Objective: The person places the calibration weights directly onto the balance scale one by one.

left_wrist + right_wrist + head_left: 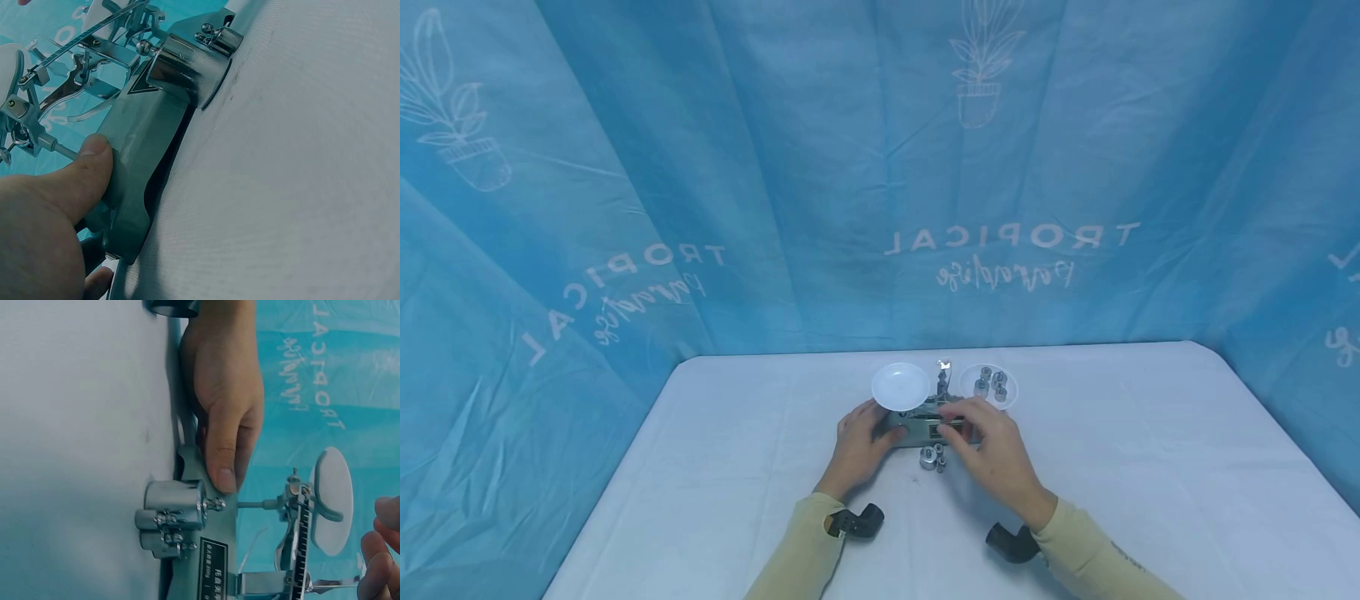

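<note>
Scales (925,421) stand mid-worktop (1150,467), weights (991,383) in the right pan. Left hand (859,446) grips the base, thumb on top; right hand (992,446) pinches the beam with curled fingertips (375,575).

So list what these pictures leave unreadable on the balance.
- Base plate label: right wrist view, print too small and cut by the bottom edge.
- Beam scale: head view, right hand covers it.
- Weights on right pan: head view, too small to count surely.
- Left hand fingers: left wrist view, tucked behind the base.
</note>
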The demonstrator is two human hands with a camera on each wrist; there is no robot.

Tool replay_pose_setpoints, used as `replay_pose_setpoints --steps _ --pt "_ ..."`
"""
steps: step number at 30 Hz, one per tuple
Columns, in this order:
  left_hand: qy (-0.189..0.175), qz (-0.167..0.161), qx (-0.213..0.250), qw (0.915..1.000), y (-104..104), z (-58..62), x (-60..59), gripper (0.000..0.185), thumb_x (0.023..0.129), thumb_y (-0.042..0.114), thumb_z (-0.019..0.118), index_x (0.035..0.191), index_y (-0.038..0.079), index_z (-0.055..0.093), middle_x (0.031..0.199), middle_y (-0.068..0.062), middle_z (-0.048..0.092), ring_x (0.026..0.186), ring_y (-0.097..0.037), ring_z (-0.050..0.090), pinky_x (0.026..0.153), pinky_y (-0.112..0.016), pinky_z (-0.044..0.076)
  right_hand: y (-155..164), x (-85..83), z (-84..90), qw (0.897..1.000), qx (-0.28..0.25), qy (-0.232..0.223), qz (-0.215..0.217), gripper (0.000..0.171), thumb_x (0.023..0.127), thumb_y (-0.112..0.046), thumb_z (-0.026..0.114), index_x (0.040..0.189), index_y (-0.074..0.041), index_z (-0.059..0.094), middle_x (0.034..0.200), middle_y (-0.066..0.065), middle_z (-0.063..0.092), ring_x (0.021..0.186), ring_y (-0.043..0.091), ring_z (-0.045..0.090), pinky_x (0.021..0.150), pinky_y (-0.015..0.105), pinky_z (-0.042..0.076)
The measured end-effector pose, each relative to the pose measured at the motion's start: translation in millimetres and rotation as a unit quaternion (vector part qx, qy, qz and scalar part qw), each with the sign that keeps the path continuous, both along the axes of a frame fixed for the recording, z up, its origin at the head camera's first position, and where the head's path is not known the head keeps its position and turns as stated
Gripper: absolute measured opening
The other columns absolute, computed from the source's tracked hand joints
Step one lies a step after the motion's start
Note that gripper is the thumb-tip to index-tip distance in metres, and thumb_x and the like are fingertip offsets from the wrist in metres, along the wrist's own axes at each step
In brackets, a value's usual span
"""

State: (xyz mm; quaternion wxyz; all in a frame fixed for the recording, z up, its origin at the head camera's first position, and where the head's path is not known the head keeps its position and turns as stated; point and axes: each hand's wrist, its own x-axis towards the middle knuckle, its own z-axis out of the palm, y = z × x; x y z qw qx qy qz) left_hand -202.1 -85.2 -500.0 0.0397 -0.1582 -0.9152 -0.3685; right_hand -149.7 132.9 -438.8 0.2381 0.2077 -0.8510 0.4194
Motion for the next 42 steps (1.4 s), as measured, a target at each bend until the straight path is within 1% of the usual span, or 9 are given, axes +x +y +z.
replay_pose_setpoints --steps 3,8,14,19,24,31,36,42 --pt "-0.001 0.000 0.000 1.0000 -0.2 0.0 0.3 0.058 0.097 0.039 0.065 0.148 0.014 0.051 0.151 -0.005 0.051 0.144 -0.030 0.038 0.119 -0.059 0.020 -1.5 0.7 -2.4 1.000 0.001 -0.001 0.003 0.026 0.083 -0.005 0.082 0.106 -0.012 0.074 0.093 -0.004 0.068 0.071 0.002 0.052 0.057 0.024 0.048" --pt "-0.003 0.000 -0.001 1.0000 -0.1 0.8 0.6 0.057 0.097 0.039 0.065 0.147 0.014 0.052 0.150 -0.006 0.052 0.144 -0.031 0.038 0.118 -0.059 0.020 -3.5 2.1 -5.3 1.000 0.001 -0.009 0.009 0.025 0.084 -0.005 0.081 0.106 -0.013 0.074 0.096 -0.004 0.070 0.072 0.001 0.054 0.059 0.022 0.049" --pt "-0.011 0.002 0.000 0.9999 0.6 1.7 0.8 0.058 0.098 0.039 0.065 0.148 0.015 0.050 0.151 -0.005 0.050 0.145 -0.031 0.036 0.120 -0.059 0.017 -6.0 2.9 -9.6 0.999 0.006 -0.032 0.016 0.024 0.084 -0.005 0.081 0.106 -0.012 0.074 0.095 -0.003 0.068 0.072 0.002 0.052 0.057 0.020 0.047" --pt "-0.004 0.000 -0.001 1.0000 0.2 1.3 0.4 0.059 0.097 0.039 0.065 0.149 0.015 0.050 0.152 -0.005 0.050 0.144 -0.031 0.037 0.119 -0.060 0.019 -7.3 3.3 -12.8 0.999 0.009 -0.045 0.013 0.024 0.084 -0.006 0.081 0.106 -0.012 0.074 0.094 -0.007 0.066 0.071 0.001 0.051 0.055 0.020 0.046" --pt "-0.002 0.000 -0.004 1.0000 0.4 1.0 -0.5 0.059 0.097 0.040 0.065 0.149 0.015 0.050 0.152 -0.005 0.050 0.144 -0.031 0.037 0.118 -0.059 0.020 -7.4 2.9 -17.0 0.997 0.015 -0.067 0.017 0.020 0.088 -0.007 0.078 0.107 -0.011 0.074 0.094 -0.010 0.065 0.073 0.001 0.053 0.059 0.021 0.049" --pt "-0.007 0.002 -0.007 0.9999 0.4 1.7 -0.3 0.058 0.097 0.040 0.065 0.148 0.015 0.051 0.152 -0.005 0.050 0.145 -0.031 0.036 0.119 -0.059 0.019 -7.1 1.9 -21.0 0.995 0.018 -0.101 0.017 0.017 0.091 -0.009 0.075 0.108 -0.014 0.074 0.094 -0.013 0.064 0.074 0.002 0.054 0.061 0.021 0.050" --pt "-0.007 0.001 -0.005 1.0000 0.1 2.8 0.2 0.058 0.097 0.039 0.065 0.149 0.015 0.050 0.152 -0.005 0.050 0.145 -0.031 0.036 0.119 -0.058 0.019 -6.9 0.5 -23.8 0.992 0.022 -0.124 0.016 0.017 0.090 -0.012 0.076 0.107 -0.015 0.074 0.093 -0.011 0.064 0.075 0.002 0.055 0.064 0.023 0.052" --pt "-0.008 0.000 -0.006 0.9999 -0.2 3.0 0.7 0.059 0.098 0.041 0.064 0.149 0.016 0.050 0.152 -0.004 0.050 0.145 -0.030 0.036 0.119 -0.058 0.018 -7.2 -1.2 -27.7 0.990 0.031 -0.135 0.018 0.019 0.087 -0.013 0.079 0.106 -0.015 0.074 0.093 -0.010 0.065 0.074 0.002 0.054 0.065 0.023 0.051"
